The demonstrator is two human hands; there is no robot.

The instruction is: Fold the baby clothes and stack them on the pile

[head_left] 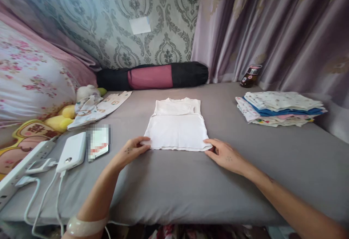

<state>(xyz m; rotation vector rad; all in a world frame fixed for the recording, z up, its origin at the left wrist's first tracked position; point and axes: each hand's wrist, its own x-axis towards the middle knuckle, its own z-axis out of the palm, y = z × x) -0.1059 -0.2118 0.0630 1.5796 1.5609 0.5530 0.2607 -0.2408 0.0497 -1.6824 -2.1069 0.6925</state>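
Note:
A small white sleeveless garment lies flat on the grey mattress, its sides folded in. My left hand rests at its near left corner, fingers pinched on the hem. My right hand rests at the near right corner, fingers closed on the hem there. Both forearms reach in from the near edge. A pale bangle sits on my left wrist.
A stack of folded clothes lies at the right. A black and pink roll bag lies against the wall, a small brown bottle beside the curtain. At the left lie a phone, white power bank, power strip, unfolded garment and plush toys.

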